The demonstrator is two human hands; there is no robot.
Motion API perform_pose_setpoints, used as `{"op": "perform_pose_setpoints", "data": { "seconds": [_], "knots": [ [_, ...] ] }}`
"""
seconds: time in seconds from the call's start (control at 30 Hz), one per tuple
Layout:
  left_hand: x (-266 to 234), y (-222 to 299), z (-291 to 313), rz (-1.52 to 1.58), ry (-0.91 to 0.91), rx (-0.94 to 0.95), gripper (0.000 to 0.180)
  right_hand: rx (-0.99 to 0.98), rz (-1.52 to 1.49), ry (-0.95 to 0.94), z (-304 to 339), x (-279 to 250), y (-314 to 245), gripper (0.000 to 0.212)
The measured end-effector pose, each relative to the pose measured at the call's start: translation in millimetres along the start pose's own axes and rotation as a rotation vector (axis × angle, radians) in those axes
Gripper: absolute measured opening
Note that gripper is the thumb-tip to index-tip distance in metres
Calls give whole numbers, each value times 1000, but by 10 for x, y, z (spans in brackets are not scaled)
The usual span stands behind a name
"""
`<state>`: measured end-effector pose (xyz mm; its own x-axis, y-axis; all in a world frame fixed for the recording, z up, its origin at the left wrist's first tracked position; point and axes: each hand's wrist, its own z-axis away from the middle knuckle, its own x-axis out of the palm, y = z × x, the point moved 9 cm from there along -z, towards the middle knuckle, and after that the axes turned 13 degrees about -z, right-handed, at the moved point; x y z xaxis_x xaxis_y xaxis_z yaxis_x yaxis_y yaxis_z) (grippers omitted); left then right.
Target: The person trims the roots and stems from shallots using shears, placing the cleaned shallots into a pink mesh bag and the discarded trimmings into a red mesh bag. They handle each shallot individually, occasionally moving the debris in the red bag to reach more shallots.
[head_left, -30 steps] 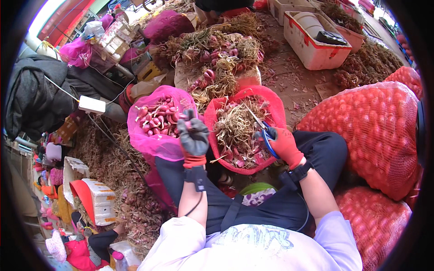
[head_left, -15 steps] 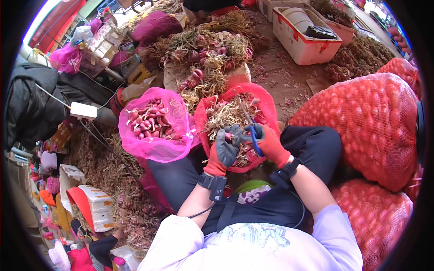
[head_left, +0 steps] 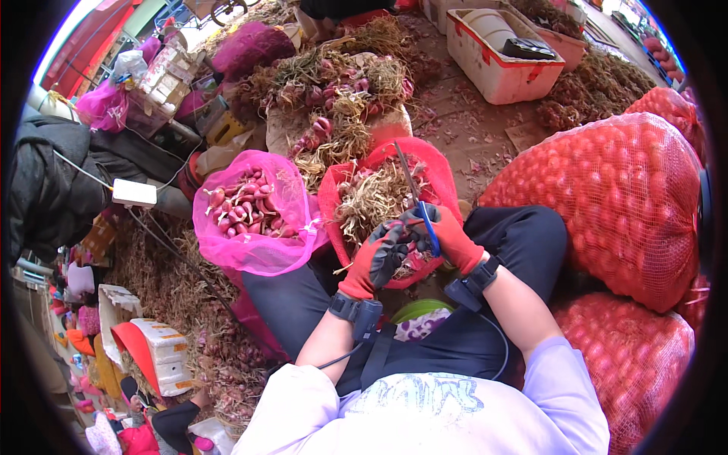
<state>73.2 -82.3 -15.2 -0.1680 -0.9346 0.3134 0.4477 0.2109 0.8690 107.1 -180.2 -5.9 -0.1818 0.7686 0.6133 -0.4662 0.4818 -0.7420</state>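
Blue-handled scissors [head_left: 428,227] are in my right hand [head_left: 449,241], which wears a red and grey work glove. Their long blades point up and away over the red mesh bag [head_left: 447,171]. My left hand [head_left: 379,262], gloved the same way, is closed close beside the right one. Its fingertips pinch what looks like a shallot, mostly hidden by the glove. Below both hands, the red bag holds dry shallot stalks and roots [head_left: 364,199]. Just to the left, an open pink mesh bag [head_left: 265,256] contains trimmed shallots [head_left: 246,205].
Untrimmed shallots with dry stalks [head_left: 334,87] are heaped ahead of me. Large filled red net sacks [head_left: 599,205] stand close on my right. A white foam box [head_left: 504,80] with red tape sits far right. At left, a dark-clothed person [head_left: 53,174] is near a white device [head_left: 135,192] with cables.
My hands have drawn closer together, and the left one has turned so its fingers cover the shallot more. The scissor blades have risen slightly. The whole view has shifted a little.
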Motion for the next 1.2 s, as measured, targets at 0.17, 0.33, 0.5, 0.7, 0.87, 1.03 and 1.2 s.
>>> {"op": "perform_pose_setpoints", "data": {
  "seconds": [0.17, 0.33, 0.5, 0.7, 0.87, 1.03, 1.2],
  "knots": [
    [-96, -111, -39, 599, -181, -97, 22, -9, 10, 51, 87, 112, -119, 22],
    [-127, 94, -22, -59, 75, 196, 23, -24, -1, 79, 42, 12, -53, 23],
    [-184, 78, -21, -80, 90, 190, 31, -118, 46, -3, -20, 33, -55, 20],
    [-270, 13, -61, 218, 147, 161, 24, -383, 711, 94, -32, -92, -119, 37],
    [-585, 20, -71, 507, 302, 64, 15, -486, 1436, 196, 209, 229, -342, 51],
    [-796, -168, -160, 592, 207, 51, 18, -497, 1531, 131, 218, 301, -286, 59],
    [-732, -76, -177, 347, -52, 188, 19, -372, 1596, 133, 158, 202, -206, 52]
  ]
}}
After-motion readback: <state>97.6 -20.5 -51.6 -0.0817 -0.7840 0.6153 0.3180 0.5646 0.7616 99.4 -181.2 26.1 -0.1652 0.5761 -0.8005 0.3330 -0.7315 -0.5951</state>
